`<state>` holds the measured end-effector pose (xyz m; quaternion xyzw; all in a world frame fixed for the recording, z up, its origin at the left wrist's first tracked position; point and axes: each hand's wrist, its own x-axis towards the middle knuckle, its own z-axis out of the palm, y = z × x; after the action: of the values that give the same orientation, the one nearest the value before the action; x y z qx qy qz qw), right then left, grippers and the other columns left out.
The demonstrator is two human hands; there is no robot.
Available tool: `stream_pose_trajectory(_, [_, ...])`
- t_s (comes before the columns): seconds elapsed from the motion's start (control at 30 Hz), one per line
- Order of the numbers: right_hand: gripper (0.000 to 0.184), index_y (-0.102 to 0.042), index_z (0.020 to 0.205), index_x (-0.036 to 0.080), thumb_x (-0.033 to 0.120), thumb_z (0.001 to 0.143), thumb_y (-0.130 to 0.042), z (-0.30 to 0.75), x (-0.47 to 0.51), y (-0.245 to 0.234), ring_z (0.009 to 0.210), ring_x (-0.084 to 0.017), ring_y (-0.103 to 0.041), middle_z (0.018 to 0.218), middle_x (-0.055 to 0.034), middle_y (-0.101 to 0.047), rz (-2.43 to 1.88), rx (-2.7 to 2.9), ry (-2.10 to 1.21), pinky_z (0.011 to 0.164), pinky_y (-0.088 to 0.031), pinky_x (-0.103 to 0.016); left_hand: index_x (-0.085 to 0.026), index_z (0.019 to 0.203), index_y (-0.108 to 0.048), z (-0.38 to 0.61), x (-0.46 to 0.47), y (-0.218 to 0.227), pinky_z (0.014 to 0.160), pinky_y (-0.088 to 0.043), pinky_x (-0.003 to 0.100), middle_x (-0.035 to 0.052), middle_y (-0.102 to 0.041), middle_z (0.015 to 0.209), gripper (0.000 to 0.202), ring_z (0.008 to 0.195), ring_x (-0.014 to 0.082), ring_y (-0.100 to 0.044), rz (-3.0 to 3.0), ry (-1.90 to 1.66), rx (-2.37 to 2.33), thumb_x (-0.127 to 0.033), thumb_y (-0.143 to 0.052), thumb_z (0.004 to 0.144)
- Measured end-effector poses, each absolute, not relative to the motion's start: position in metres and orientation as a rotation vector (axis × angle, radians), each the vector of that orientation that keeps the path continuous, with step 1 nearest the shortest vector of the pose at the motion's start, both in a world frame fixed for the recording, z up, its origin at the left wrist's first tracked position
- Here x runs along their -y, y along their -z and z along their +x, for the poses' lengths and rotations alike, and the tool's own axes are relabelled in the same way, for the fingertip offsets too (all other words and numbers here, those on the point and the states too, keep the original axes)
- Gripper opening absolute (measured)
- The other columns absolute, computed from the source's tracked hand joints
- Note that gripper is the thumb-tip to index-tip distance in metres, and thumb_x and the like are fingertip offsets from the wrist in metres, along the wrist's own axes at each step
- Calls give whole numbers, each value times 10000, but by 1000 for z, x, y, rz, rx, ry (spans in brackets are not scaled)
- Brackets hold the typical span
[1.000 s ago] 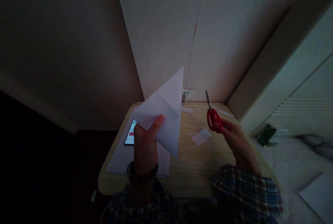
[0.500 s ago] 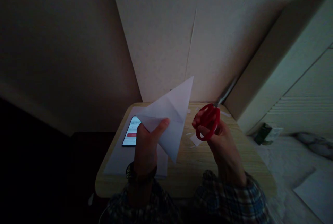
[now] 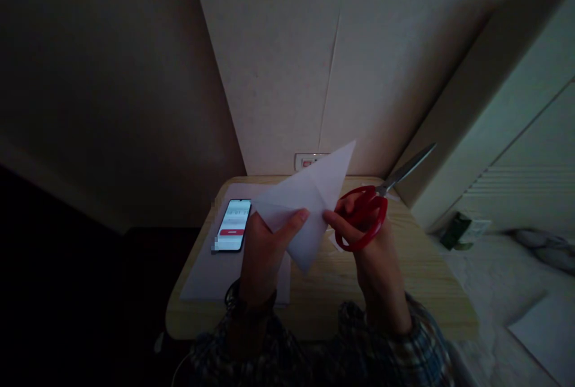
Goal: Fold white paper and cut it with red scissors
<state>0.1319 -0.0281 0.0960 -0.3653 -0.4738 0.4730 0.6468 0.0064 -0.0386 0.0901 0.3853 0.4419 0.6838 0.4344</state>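
Observation:
A folded sheet of white paper [image 3: 309, 186], roughly triangular with crease lines, is held above the table. My left hand [image 3: 269, 246] is closed on its lower left part, the thumb lying on top. My right hand [image 3: 366, 243] has red-handled scissors [image 3: 381, 192] hooked over its fingers, the blades together and pointing up and to the right. The thumb and a fingertip of that hand meet the paper's right edge. Behind the right hand, a small white paper scrap [image 3: 336, 242] rests on the table, partly hidden.
A lit phone [image 3: 233, 225] lies on white sheets [image 3: 202, 279] at the left of the small wooden table [image 3: 323, 315]. A wall socket [image 3: 302, 161] sits behind the table. To the right on the floor are a green-and-white packet [image 3: 460, 231] and a white sheet [image 3: 548, 330].
The paper and my left hand have shifted right, showing more of the phone. My right hand has come in to touch the paper's right edge, with the scissors still in it.

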Motion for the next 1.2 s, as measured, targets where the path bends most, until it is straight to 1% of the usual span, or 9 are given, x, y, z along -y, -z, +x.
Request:
stream_pose_trajectory(0.17, [269,-484,688,211,85,648,-719,135,27,-96,586,-78,-512,652,76,-571,-826,1078,-1088,531,-411,-193,-154,937,-702,8,38,-92,672,-521,234,34,-745,824,326,745,158,-675,950,-1647,-1128,-263,-766,636])
stream_pose_trajectory(0.37, [261,-493,697,209,70,643,-707,135,29,-98,591,-75,-505,660,73,-561,-844,1113,-1088,529,-402,-189,-161,942,-699,7,37,-90,679,-513,237,33,-746,847,291,738,148,-670,918,-1686,-1057,-251,-743,669])
stream_pose_trajectory(0.6, [256,-505,704,211,63,630,-701,135,30,-98,579,-79,-485,648,75,-531,-848,1138,-1062,531,-403,-202,-154,865,-705,6,36,-89,709,-496,261,37,-742,846,231,764,168,-657,894,-1691,-1054,-264,-738,664])
stream_pose_trajectory(0.73, [246,-499,720,217,92,650,-698,135,32,-100,576,-86,-478,647,71,-524,-879,1149,-1085,528,-401,-213,-155,821,-710,6,36,-87,686,-491,247,29,-742,817,198,735,159,-649,886,-1719,-1068,-260,-745,656])
stream_pose_trajectory(0.93, [261,-485,711,225,94,644,-700,138,32,-100,562,-95,-467,639,68,-515,-903,1160,-1076,503,-388,-218,-159,862,-698,7,35,-89,729,-485,263,37,-734,863,219,782,169,-649,861,-1730,-1001,-256,-733,670])
stream_pose_trajectory(1.03, [255,-488,706,221,92,643,-700,142,31,-98,568,-94,-461,645,66,-507,-910,1175,-1069,513,-389,-220,-170,807,-690,7,34,-92,700,-470,233,6,-710,797,144,739,137,-624,840,-1776,-973,-250,-719,691])
stream_pose_trajectory(1.13, [252,-490,711,220,95,644,-699,145,30,-96,575,-93,-460,649,68,-500,-906,1182,-1065,526,-391,-221,-176,747,-675,5,33,-93,624,-434,187,-31,-640,685,73,659,94,-568,838,-1828,-951,-238,-700,716])
stream_pose_trajectory(1.2, [248,-492,719,220,96,650,-694,147,30,-95,570,-93,-459,649,68,-504,-907,1189,-1080,521,-387,-222,-175,704,-657,4,33,-92,602,-416,172,-41,-602,656,69,633,78,-536,814,-1869,-937,-229,-699,716])
